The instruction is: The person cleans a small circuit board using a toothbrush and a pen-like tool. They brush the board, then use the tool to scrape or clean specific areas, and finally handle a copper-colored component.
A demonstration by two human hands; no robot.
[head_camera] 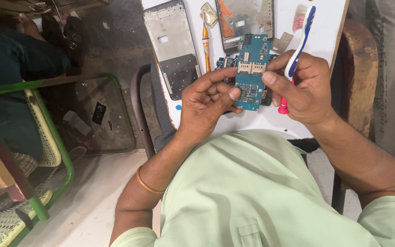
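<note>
The blue circuit board (251,73) is held upright in the air just above the white table (330,27), pinched between both hands. The left hand (209,103) has its grip pressed on the board's left edge, thumb across the lower face. The right hand (305,87) pinches the right edge with thumb and forefinger while its other fingers are wrapped around a toothbrush (298,43), whose bristle head points toward 12 o'clock.

At 11 o'clock from the board lies a phone frame (172,45); beside it, at about 10 o'clock, an orange-handled screwdriver (205,41). At 12 o'clock lies a second phone shell (245,18).

The phone is already taken apart and the board is out. The brush is not on the board, so any brushing and the reassembly seem still ahead.
</note>
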